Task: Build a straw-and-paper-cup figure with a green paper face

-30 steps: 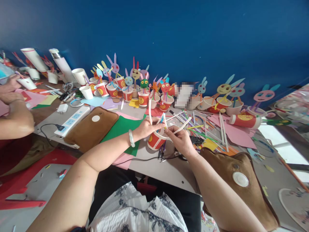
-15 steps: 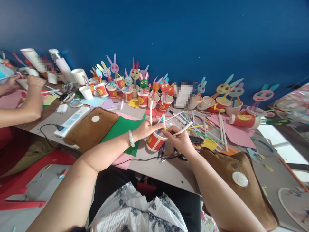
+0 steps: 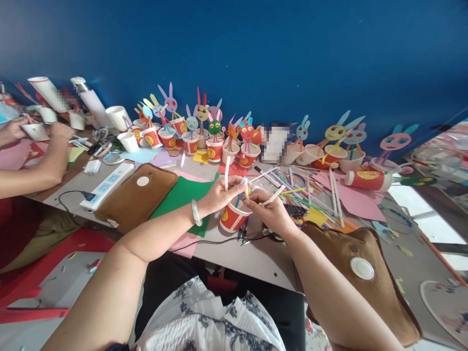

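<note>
A red-and-white paper cup stands at the table's front with a blue stem rising from inside it. Over its rim, my left hand pinches a white pipe cleaner, one end of which sticks up beside the thumb. My right hand is closed on white pipe cleaner too, with an end pointing out to the right. Both sets of fingertips nearly meet at the stem's top. Whether the white parts are one piece is hidden by the fingers. Scissors lie partly behind the cup.
Paper-cup rabbit figures line the blue wall. Loose coloured pipe cleaners lie to the right, near a brown pouch. Green paper, another brown pouch and a power strip are left. Another person's hands work far left.
My fingers have shifted slightly at the stem's top while still pinching the white pipe cleaner. The view has moved a little. At far left, the other person's white cup has tilted into clearer view.
</note>
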`<state>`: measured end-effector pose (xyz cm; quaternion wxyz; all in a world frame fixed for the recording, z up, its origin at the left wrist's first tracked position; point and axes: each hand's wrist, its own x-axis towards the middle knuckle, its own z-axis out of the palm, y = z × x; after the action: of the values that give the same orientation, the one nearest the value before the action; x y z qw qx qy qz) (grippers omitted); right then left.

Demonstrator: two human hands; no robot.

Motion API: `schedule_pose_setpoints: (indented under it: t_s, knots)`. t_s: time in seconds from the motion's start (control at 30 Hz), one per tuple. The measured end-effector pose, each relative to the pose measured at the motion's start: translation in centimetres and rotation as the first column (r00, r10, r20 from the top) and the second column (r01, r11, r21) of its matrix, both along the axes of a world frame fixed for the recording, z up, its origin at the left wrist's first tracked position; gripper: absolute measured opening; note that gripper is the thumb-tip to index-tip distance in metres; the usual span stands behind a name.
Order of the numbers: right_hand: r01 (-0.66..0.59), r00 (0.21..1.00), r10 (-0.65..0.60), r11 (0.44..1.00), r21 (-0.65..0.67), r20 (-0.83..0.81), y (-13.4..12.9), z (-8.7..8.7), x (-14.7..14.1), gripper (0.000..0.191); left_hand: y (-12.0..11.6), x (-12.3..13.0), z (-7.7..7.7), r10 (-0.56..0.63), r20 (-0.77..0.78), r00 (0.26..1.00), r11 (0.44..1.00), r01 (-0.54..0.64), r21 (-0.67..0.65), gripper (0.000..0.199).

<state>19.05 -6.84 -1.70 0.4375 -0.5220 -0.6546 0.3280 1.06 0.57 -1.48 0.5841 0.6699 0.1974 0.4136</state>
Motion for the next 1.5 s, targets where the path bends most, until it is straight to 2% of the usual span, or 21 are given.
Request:
schedule_pose_setpoints:
  t_s: [0.37,0.5,0.57,0.63,0.73,0.83,1.07,1.23,1.33,1.5]
  knots:
    - [-0.006,1.000,0.006,0.999,-0.033,0.001,-0.1,0.0,-0.2,0.036,-0.5,0.0,1.1,0.032,0.004,0.999,0.975,-0.030,-0.218,0.039]
    - [0.001,1.000,-0.001,1.000,-0.008,0.005,-0.1,0.0,-0.4,0.037,-0.9,-0.2,1.6,0.119,0.020,0.993,0.984,-0.115,-0.133,0.036]
    - [0.005,1.000,-0.005,1.000,0.006,0.003,-0.1,-0.1,-0.5,0.037,-1.0,-0.4,1.7,0.126,0.020,0.992,0.989,-0.124,-0.086,0.035]
    - [0.003,1.000,-0.003,1.000,0.005,-0.005,0.0,-0.2,-0.5,0.036,-0.7,-0.5,1.7,0.078,0.013,0.997,0.991,-0.076,-0.112,0.035]
    - [-0.018,0.999,0.017,0.999,-0.032,-0.035,0.0,-0.3,-0.4,0.037,0.1,-0.6,1.4,-0.033,0.025,0.999,0.975,0.037,-0.221,0.037]
    - [-0.041,0.998,0.037,0.997,-0.071,-0.055,0.0,-0.3,-0.3,0.039,0.7,-0.8,1.3,-0.078,0.059,0.995,0.954,0.092,-0.287,0.036]
    - [0.029,0.997,-0.034,0.997,-0.073,-0.069,-0.3,-0.5,-0.6,0.041,0.4,-0.7,1.6,-0.025,0.052,0.998,0.988,0.033,-0.151,0.033]
    - [0.151,0.985,-0.150,0.988,0.011,-0.088,-0.5,-0.4,-0.7,0.045,-0.3,-0.3,1.3,0.057,0.037,0.998,0.992,-0.052,-0.111,0.031]
    - [0.177,0.982,-0.173,0.983,0.048,-0.078,-0.6,-0.3,-1.0,0.047,-0.7,-0.2,1.0,0.099,0.028,0.995,0.992,-0.097,-0.075,0.032]
    - [0.193,0.974,-0.185,0.980,0.053,-0.129,-1.0,-0.1,-1.6,0.046,-1.2,-0.2,1.2,0.025,0.021,0.999,0.999,-0.024,-0.023,0.030]
